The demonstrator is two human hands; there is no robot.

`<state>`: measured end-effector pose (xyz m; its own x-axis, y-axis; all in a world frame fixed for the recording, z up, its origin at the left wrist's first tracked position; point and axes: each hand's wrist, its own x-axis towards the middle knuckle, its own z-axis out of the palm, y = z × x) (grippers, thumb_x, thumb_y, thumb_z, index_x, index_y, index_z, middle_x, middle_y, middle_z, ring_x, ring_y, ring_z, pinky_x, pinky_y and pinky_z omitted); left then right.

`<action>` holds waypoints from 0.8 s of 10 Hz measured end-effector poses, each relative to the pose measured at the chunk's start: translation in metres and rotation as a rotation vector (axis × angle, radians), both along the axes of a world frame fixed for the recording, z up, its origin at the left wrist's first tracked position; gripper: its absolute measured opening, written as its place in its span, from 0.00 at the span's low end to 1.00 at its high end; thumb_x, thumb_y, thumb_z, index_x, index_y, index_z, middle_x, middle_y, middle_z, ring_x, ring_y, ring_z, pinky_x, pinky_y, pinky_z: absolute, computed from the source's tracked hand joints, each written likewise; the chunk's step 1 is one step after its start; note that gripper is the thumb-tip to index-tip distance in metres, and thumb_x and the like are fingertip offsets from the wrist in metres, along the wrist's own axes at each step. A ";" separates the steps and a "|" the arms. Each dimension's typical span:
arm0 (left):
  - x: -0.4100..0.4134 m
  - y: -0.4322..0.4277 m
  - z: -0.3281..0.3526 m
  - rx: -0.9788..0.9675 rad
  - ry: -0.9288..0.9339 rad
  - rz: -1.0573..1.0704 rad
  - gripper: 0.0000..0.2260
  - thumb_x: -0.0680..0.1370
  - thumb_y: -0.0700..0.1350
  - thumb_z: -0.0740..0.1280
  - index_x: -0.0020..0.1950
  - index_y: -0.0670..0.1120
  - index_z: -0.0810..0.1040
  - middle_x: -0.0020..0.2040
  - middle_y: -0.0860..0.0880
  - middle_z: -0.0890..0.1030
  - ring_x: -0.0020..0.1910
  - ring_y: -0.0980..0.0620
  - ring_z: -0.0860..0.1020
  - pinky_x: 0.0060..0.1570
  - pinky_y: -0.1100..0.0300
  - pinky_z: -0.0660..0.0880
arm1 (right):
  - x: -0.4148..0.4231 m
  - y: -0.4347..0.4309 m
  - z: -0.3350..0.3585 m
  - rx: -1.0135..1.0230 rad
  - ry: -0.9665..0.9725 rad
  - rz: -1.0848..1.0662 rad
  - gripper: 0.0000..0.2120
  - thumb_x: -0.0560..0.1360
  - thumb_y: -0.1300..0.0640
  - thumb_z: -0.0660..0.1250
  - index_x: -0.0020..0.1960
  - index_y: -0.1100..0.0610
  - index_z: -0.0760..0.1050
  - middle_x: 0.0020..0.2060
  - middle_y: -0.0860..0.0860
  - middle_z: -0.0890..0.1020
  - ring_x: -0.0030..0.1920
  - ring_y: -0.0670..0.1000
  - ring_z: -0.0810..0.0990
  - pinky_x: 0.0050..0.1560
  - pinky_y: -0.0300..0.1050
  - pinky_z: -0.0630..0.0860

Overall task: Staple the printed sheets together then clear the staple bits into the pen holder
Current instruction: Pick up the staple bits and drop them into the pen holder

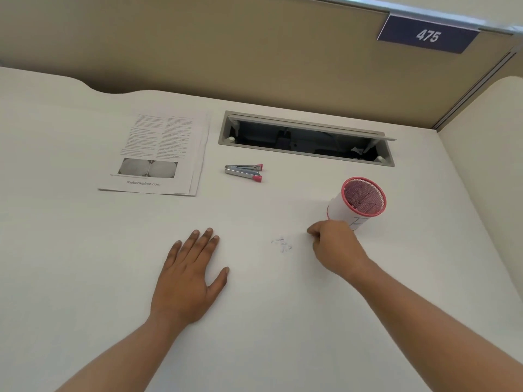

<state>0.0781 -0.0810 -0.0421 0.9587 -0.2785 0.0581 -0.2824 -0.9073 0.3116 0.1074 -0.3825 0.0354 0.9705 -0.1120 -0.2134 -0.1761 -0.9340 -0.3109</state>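
The printed sheets lie stacked at the back left of the white desk. A silver stapler with pink ends rests to their right, lying open. A pink mesh pen holder stands at the right. A small heap of staple bits lies on the desk between my hands. My left hand rests flat, palm down, fingers apart. Just right of the bits and in front of the pen holder, my right hand is curled with fingertips pinched together; I cannot see whether anything is between them.
An open cable tray is sunk into the desk behind the stapler. Beige partition walls close off the back and right, with a blue "475" sign at top right.
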 end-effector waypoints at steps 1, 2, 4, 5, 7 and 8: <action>0.001 0.000 0.000 0.001 0.004 -0.002 0.30 0.79 0.63 0.54 0.78 0.51 0.65 0.80 0.55 0.62 0.80 0.54 0.58 0.78 0.50 0.52 | -0.004 0.015 -0.003 -0.169 0.040 0.004 0.12 0.69 0.69 0.58 0.47 0.63 0.77 0.47 0.58 0.80 0.50 0.61 0.79 0.46 0.47 0.73; 0.001 0.000 0.000 0.004 0.010 0.001 0.30 0.79 0.63 0.54 0.78 0.51 0.64 0.80 0.55 0.62 0.80 0.54 0.58 0.78 0.50 0.52 | -0.008 0.042 -0.002 -0.230 0.062 0.073 0.09 0.71 0.69 0.57 0.46 0.61 0.74 0.48 0.58 0.77 0.49 0.61 0.78 0.44 0.47 0.70; 0.000 0.000 0.000 -0.008 0.008 0.005 0.30 0.79 0.63 0.54 0.78 0.51 0.64 0.80 0.55 0.62 0.80 0.54 0.57 0.78 0.50 0.52 | 0.005 0.060 -0.011 0.102 0.029 0.030 0.12 0.70 0.67 0.58 0.47 0.64 0.79 0.44 0.58 0.82 0.47 0.61 0.79 0.47 0.48 0.77; 0.000 -0.001 0.000 -0.015 0.003 0.006 0.30 0.79 0.63 0.54 0.78 0.51 0.65 0.80 0.55 0.62 0.80 0.54 0.58 0.78 0.50 0.53 | 0.009 0.047 -0.013 0.121 -0.064 0.008 0.16 0.75 0.65 0.59 0.59 0.58 0.80 0.56 0.54 0.81 0.58 0.57 0.77 0.60 0.48 0.74; 0.001 0.000 -0.001 -0.010 0.006 0.006 0.30 0.79 0.63 0.54 0.79 0.52 0.64 0.80 0.55 0.62 0.80 0.55 0.57 0.78 0.51 0.52 | -0.003 0.055 -0.034 0.175 -0.179 0.306 0.11 0.76 0.55 0.66 0.57 0.56 0.81 0.55 0.51 0.81 0.58 0.53 0.74 0.58 0.41 0.70; 0.000 0.000 -0.001 -0.012 0.003 0.006 0.30 0.79 0.63 0.54 0.78 0.52 0.64 0.80 0.55 0.62 0.80 0.55 0.57 0.78 0.51 0.52 | -0.001 0.055 -0.037 0.159 -0.269 0.353 0.05 0.74 0.60 0.68 0.47 0.58 0.82 0.45 0.51 0.82 0.48 0.54 0.77 0.50 0.46 0.76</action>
